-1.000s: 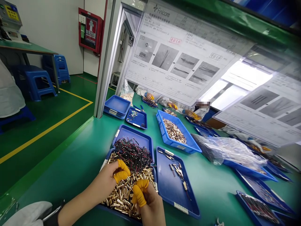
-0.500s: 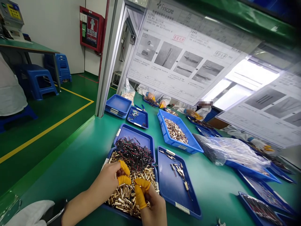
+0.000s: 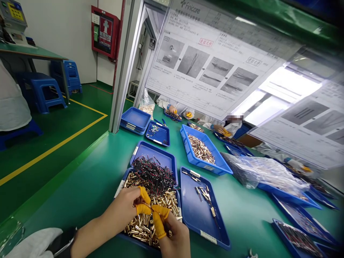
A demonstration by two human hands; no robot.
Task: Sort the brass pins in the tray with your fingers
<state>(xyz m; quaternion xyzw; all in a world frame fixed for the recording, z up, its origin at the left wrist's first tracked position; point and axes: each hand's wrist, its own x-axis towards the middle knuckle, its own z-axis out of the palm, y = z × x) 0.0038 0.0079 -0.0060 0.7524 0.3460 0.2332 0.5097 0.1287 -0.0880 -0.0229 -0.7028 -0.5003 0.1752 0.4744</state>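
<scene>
Yellow covers (image 3: 159, 225) are colouring the fingertips of the left hand (image 3: 131, 202) and right hand (image 3: 173, 227). Gold tubes (image 3: 139, 226) are shining near black-and-red wires (image 3: 154, 175), and the trays (image 3: 195, 211) are showing dark blue, the far bin (image 3: 186, 148) a brighter blue. The tabletop (image 3: 99, 168) is gleaming green; at left, yellow lines (image 3: 53, 149) are striping the green floor (image 3: 72, 122), and a cabinet (image 3: 105, 32) is showing red.

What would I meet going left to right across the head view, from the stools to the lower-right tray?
Blue stools → left hand → right hand → sparse tray → lower-right tray.
</scene>
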